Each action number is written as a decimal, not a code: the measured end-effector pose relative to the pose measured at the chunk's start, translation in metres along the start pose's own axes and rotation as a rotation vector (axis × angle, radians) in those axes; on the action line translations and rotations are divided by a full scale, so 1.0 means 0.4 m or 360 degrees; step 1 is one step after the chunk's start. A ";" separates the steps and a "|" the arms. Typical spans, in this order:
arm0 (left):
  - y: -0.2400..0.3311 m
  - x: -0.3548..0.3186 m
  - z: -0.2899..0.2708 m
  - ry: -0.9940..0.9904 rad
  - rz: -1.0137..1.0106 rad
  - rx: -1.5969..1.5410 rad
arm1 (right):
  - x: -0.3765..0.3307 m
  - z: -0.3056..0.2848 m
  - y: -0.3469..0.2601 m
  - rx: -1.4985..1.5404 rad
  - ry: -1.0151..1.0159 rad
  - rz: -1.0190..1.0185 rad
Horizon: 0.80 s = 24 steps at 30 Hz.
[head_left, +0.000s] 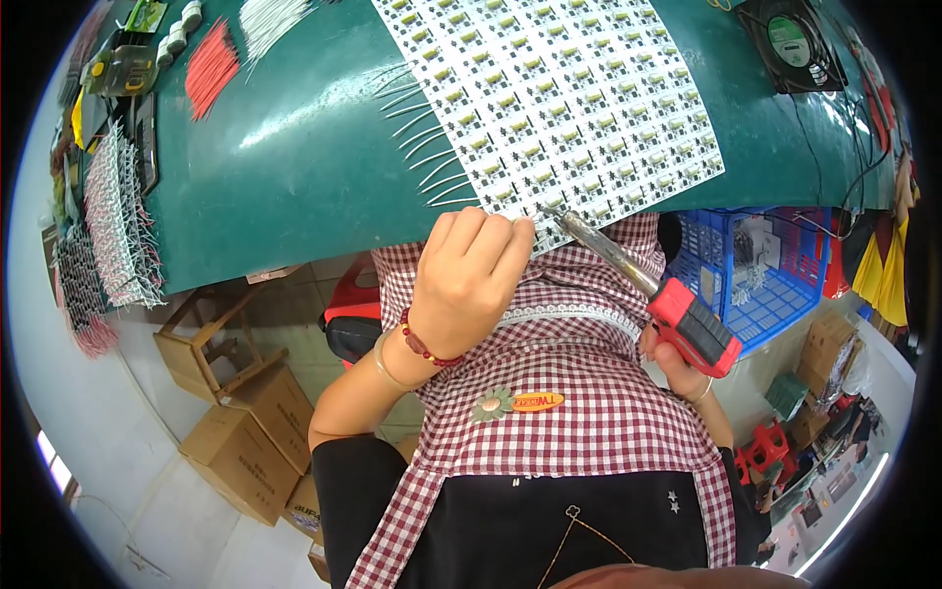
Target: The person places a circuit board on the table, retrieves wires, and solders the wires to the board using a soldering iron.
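Observation:
A large white sheet of small circuit boards [564, 108] lies on the green table, reaching its near edge. Several short white wires [422, 147] stick out along the sheet's left side. My left hand [469, 280] is closed at the sheet's near left corner, its fingertips pinched together; whatever they pinch is hidden. In my right hand [677, 368] is a soldering iron [695, 324] with a red and black handle. Its metal tip points up and left, over the boards just right of my left fingers; whether it touches them I cannot tell.
Red wires [212, 69] and white wires [272, 25] lie in bunches at the far left. Wired boards [123, 221] are stacked at the left edge. A black fan [790, 44] stands far right, above a blue basket [780, 285]. Cartons [240, 461] sit below left.

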<state>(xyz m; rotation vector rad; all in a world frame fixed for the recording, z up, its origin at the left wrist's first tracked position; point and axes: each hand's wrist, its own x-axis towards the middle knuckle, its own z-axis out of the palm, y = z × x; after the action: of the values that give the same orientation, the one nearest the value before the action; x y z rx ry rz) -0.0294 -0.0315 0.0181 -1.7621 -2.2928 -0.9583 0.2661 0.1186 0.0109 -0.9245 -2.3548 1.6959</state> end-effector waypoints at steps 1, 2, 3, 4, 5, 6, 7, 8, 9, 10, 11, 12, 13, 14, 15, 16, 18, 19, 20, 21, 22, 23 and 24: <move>0.000 0.001 -0.001 -0.0002 -0.0003 -0.0009 | 0.010 0.003 -0.019 -0.0060 0.0036 -0.0049; 0.001 0.002 -0.003 -0.0005 -0.0004 -0.0006 | 0.020 0.004 -0.037 -0.0118 0.0070 -0.0100; 0.003 0.004 -0.003 -0.0013 -0.0001 0.0000 | 0.028 0.002 -0.047 -0.0115 0.0067 -0.0101; 0.005 0.005 -0.004 -0.0020 0.0003 0.0006 | 0.036 -0.001 -0.056 -0.0072 0.0018 -0.0107; 0.006 0.005 -0.003 -0.0020 0.0001 0.0008 | 0.040 -0.002 -0.061 -0.0032 -0.0030 -0.0113; 0.007 0.005 -0.002 -0.0031 0.0002 0.0008 | 0.041 -0.001 -0.064 -0.0031 -0.0033 -0.0114; 0.007 0.005 -0.002 -0.0041 0.0003 0.0009 | 0.041 0.001 -0.066 -0.0012 -0.0020 -0.0099; 0.007 0.006 -0.003 -0.0041 0.0004 0.0009 | 0.039 0.001 -0.067 0.0006 -0.0004 -0.0083; 0.008 0.007 -0.004 -0.0055 0.0007 0.0008 | 0.033 0.000 -0.061 0.0007 -0.0003 -0.0083; 0.008 0.009 -0.005 -0.0069 0.0011 0.0007 | 0.022 -0.002 -0.048 -0.0033 0.0034 -0.0118; 0.008 0.009 -0.006 -0.0068 0.0008 0.0008 | 0.012 -0.003 -0.035 -0.0074 0.0065 -0.0154; 0.008 0.008 -0.007 -0.0071 0.0007 0.0013 | 0.003 -0.005 -0.021 -0.0075 0.0062 -0.0155; 0.009 0.008 -0.009 -0.0074 0.0006 0.0018 | -0.005 -0.008 -0.006 -0.0067 0.0047 -0.0124; 0.009 0.010 -0.009 -0.0074 0.0007 0.0016 | -0.010 -0.009 0.003 -0.0058 0.0037 -0.0091; 0.010 0.011 -0.011 -0.0088 0.0006 0.0027 | -0.009 -0.009 0.002 -0.0059 0.0039 -0.0090; 0.010 0.011 -0.011 -0.0101 0.0005 0.0037 | -0.007 -0.009 -0.001 0.0025 0.0021 -0.0063; 0.010 0.011 -0.010 -0.0098 0.0009 0.0033 | 0.002 -0.006 -0.013 0.0112 0.0002 -0.0038; 0.010 0.011 -0.010 -0.0094 0.0012 0.0029 | 0.009 -0.004 -0.025 0.0069 0.0025 -0.0085; 0.009 0.010 -0.010 -0.0093 0.0012 0.0028 | 0.013 -0.001 -0.033 0.0023 0.0046 -0.0131; 0.008 0.009 -0.010 -0.0101 0.0013 0.0034 | 0.012 0.002 -0.032 0.0022 0.0046 -0.0131; 0.008 0.009 -0.011 -0.0110 0.0015 0.0039 | 0.010 0.006 -0.030 0.0012 0.0076 -0.0105; 0.008 0.008 -0.011 -0.0109 0.0013 0.0039 | 0.008 0.008 -0.029 0.0001 0.0105 -0.0078; 0.008 0.009 -0.013 -0.0109 0.0016 0.0039 | 0.012 0.007 -0.034 0.0000 0.0103 -0.0078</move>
<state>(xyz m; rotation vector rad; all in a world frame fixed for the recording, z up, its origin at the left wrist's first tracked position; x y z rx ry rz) -0.0290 -0.0308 0.0250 -1.8224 -2.3231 -0.8777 0.2554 0.1162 0.0207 -0.8993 -2.3165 1.6232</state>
